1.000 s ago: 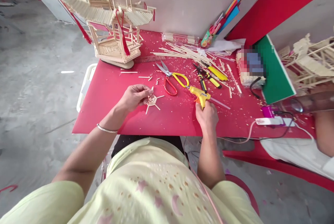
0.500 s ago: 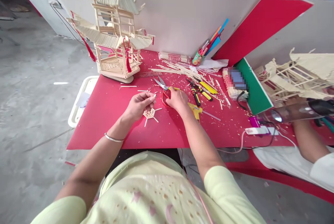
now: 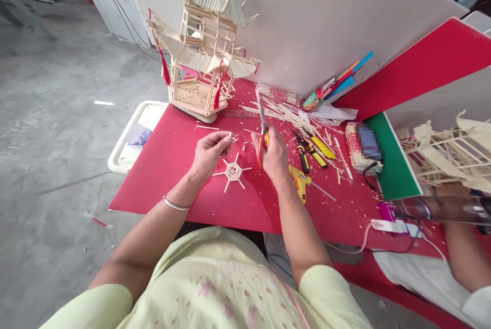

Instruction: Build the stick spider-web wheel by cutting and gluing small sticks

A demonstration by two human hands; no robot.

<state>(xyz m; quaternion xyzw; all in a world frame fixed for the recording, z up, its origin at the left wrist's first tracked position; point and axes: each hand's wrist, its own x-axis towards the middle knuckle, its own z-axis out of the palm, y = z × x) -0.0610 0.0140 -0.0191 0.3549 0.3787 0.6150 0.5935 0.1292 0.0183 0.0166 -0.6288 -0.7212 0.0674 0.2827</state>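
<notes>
My left hand (image 3: 210, 152) is closed in a pinch, with a short piece of pale wooden stick (image 3: 231, 135) at its fingertips. In my right hand (image 3: 275, 154) are scissors (image 3: 262, 120) with red and yellow handles. Their blades point away from me. Just below my left fingertips, a six-armed web-shaped piece made of thin sticks (image 3: 241, 171) lies flat on the red table (image 3: 161, 165). Small stick offcuts (image 3: 244, 148) lie between my hands. Beyond my left hand stands a stick-built pagoda (image 3: 207, 58) with red tassels.
Loose sticks (image 3: 282, 114), pliers (image 3: 302, 152) and a yellow glue gun (image 3: 300, 181) lie to the right. Behind them stands a pen cup (image 3: 312, 100). A white tray (image 3: 118, 157) is at the left edge. Another person's arm (image 3: 460, 255) and a second stick model (image 3: 441, 150) are far right.
My right hand has raised the scissors, and their blades have swung from pointing left to pointing away from me. My left hand keeps its pinch. The view has shifted left.
</notes>
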